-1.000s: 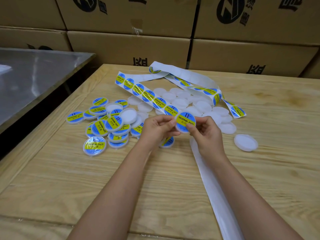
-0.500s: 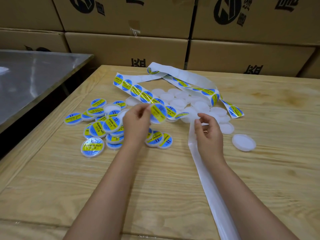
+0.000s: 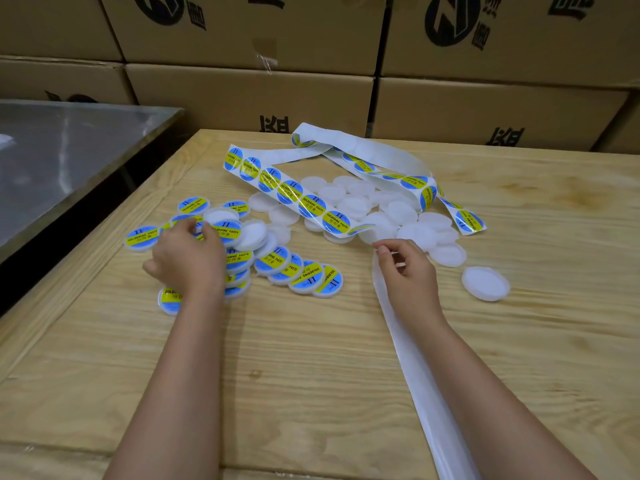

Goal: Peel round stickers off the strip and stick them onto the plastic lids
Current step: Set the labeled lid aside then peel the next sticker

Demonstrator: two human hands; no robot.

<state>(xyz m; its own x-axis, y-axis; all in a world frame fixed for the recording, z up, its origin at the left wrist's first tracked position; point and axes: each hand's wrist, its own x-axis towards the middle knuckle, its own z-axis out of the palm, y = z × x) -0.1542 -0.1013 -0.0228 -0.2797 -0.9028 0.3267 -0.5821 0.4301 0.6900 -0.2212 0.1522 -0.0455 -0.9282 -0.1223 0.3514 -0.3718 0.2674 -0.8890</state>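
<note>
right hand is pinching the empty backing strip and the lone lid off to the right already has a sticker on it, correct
Not quite. The lone lid off to the right is plain white, with no sticker on it, as the head view shows. The rest holds: the right hand pinches the empty backing strip.

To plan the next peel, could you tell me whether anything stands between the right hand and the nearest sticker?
Nothing visible does: the right hand holds the strip just short of the nearest sticker, only bare strip between.
</note>
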